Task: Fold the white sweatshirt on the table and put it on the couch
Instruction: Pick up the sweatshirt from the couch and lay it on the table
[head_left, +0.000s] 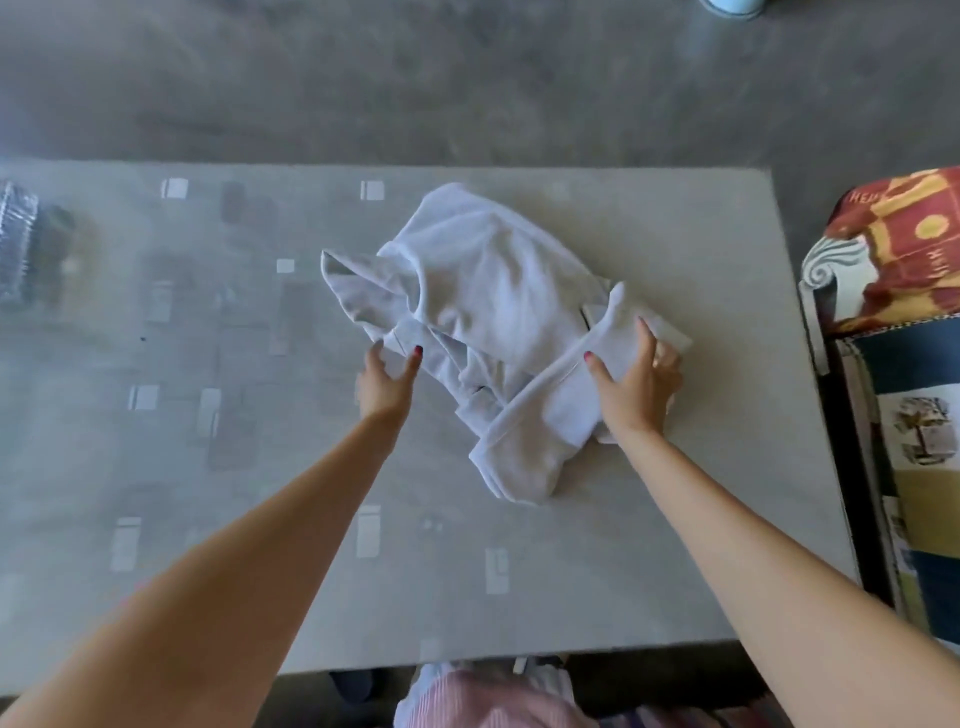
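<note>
The white sweatshirt lies crumpled in a loose heap on the grey table, right of centre. My left hand reaches its near left edge with fingers spread, fingertips touching the fabric. My right hand lies on the right part of the heap, thumb and fingers spread over a ribbed band of cloth. At the right edge stands the couch, covered with a patterned blue, cream and red throw.
A clear plastic object sits at the table's far left edge. Grey floor lies beyond the table. A pale blue object shows at the top edge. My striped clothing shows below the table's near edge.
</note>
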